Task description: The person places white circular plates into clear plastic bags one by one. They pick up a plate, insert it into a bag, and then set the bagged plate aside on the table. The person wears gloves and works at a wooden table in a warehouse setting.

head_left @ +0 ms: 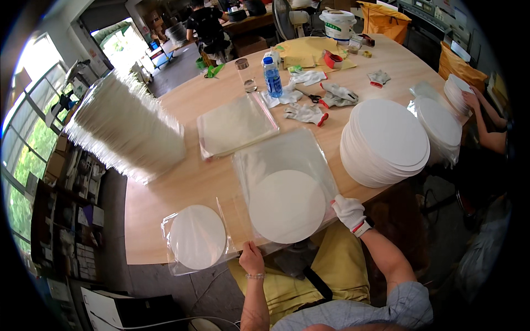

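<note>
A white round disc lies on or inside a large clear plastic bag at the table's near edge; I cannot tell which. My left hand, bare with a bracelet, pinches the bag's near left edge. At the bag's right edge, my right hand, in a white glove with a watch at the wrist, is closed on the plastic. Left of my left hand, a smaller bag encloses another white disc. A tall stack of white discs stands to the right.
A flat pile of clear bags lies beyond. A tall stack of bagged pieces rises at left. A water bottle, work gloves and red tape lie farther back. At right, a co-worker's hands hold discs beside bagged discs.
</note>
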A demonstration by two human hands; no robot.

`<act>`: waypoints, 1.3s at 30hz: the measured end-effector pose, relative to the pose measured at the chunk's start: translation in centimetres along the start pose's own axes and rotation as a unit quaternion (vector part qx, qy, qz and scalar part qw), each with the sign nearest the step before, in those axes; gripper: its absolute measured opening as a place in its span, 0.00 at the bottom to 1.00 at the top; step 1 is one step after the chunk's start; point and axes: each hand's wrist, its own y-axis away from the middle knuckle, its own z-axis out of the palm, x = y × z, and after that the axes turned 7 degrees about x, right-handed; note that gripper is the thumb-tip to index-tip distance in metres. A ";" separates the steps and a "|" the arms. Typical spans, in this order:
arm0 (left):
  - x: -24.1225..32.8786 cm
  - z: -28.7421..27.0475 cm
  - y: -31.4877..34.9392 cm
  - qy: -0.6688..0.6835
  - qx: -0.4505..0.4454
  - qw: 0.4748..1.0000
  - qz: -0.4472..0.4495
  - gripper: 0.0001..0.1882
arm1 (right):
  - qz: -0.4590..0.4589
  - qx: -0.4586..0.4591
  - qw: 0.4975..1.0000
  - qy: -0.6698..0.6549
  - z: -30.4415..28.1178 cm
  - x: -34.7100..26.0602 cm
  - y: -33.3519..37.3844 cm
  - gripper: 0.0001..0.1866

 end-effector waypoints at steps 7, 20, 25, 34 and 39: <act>0.2 0.2 -0.2 -0.089 0.004 0.996 0.021 0.11 | -0.026 -0.022 0.999 0.033 0.1 0.0 -0.2 0.13; 0.5 -0.8 -1.8 -0.129 -0.101 0.986 -0.038 0.09 | 0.088 -0.164 0.978 0.095 -0.4 -2.0 -2.1 0.13; 3.5 -1.8 -1.9 -0.046 -0.073 0.995 0.054 0.19 | 0.105 -0.155 0.976 0.110 -0.1 -1.7 -2.3 0.13; 4.3 0.3 -0.6 -0.110 -0.159 0.975 0.108 0.30 | 0.043 -0.165 0.980 0.102 1.9 0.9 -1.0 0.14; 1.6 -2.5 7.1 0.275 -0.159 0.946 -0.061 0.18 | 0.076 -0.172 0.979 0.076 -0.5 -2.4 -2.4 0.15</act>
